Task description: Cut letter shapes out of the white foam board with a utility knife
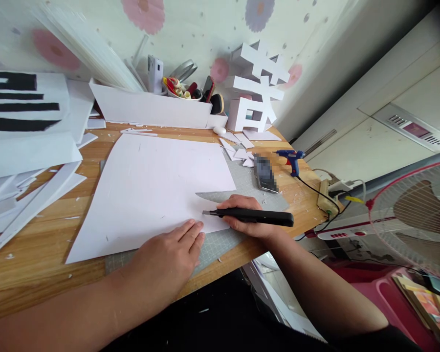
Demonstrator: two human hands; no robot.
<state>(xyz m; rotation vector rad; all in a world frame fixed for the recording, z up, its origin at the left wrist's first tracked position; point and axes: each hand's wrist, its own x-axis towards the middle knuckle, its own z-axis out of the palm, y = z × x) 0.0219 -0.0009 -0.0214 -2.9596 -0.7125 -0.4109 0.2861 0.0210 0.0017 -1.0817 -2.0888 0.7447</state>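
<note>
A large white sheet of foam board or card lies over a grey cutting mat on the wooden table. A slit opens in the sheet's right side. My right hand is wrapped round a black utility knife, its blade pointing left over the sheet beside the slit. Whether the blade touches the sheet I cannot tell. Flat on the sheet's near edge rests my left hand, fingers stretched toward the blade and holding nothing.
White offcuts, a phone and a blue glue gun lie on the right. Behind stand a white box of tools and a white cut-out character. Strips and printed sheets crowd the left. A fan stands at right.
</note>
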